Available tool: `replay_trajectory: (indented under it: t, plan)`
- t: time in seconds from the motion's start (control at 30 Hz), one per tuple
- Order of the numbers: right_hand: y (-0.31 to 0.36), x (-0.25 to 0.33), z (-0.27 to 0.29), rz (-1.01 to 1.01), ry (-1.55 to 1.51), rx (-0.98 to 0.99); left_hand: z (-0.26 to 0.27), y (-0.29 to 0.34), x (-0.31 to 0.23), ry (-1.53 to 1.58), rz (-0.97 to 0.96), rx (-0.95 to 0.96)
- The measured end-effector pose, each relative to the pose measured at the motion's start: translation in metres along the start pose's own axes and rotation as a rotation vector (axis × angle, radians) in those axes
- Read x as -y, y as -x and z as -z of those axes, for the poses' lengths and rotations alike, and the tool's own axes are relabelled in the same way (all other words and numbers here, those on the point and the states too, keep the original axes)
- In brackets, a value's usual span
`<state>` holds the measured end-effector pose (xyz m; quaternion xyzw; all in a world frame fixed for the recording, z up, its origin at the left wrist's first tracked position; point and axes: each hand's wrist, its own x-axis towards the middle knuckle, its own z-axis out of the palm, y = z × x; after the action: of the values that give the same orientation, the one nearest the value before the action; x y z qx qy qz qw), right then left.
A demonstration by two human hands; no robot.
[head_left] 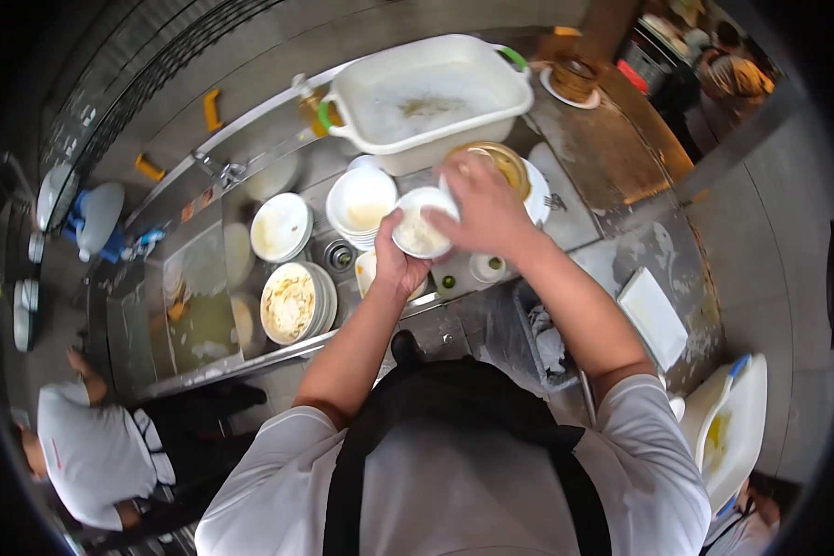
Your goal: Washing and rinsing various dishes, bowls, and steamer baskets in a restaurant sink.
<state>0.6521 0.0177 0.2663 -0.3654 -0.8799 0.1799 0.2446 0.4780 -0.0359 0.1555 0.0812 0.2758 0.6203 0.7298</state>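
Bounding movement, a white tub (435,153) stands beyond the left grip (402,266); a bowl stack (357,199) crowds its left; barer tabletop (579,208) lies well rightward. That grip clasps a small white bowl (417,236) beside the blurred right grip (489,206), whose opening and hold cannot be told.

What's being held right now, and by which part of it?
A white bowl, by its left side, in the left hand. The right hand is too blurred to tell.

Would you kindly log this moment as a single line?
Left hand: holds white bowl | Right hand: blurred, at bowl's edge, contact unclear | Nearby: stacked plates, white tub
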Motion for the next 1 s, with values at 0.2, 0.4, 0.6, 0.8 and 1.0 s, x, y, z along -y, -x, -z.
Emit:
replay_trajectory:
  t: [0.2, 0.4, 0.6, 0.8, 1.0]
  plan:
    - [-0.016, 0.030, -0.085, 0.624, 0.230, 0.210, 0.036, 0.030, -0.019, 0.064, -0.083, -0.071]
    - [-0.044, 0.061, -0.142, 0.402, 0.183, 0.387, 0.089, 0.025, -0.059, 0.008, -0.083, -0.163]
    - [-0.083, 0.074, -0.163, 0.207, -0.090, 0.711, 0.125, 0.023, -0.086, 0.049, -0.022, -0.136]
    - [-0.120, 0.054, -0.173, -0.176, -0.904, 1.026, 0.122, 0.041, -0.106, -0.132, 0.188, -0.239]
    - [-0.059, 0.016, -0.090, -0.377, -1.635, 0.593, 0.162, 0.044, -0.104, -0.016, 0.122, -0.022]
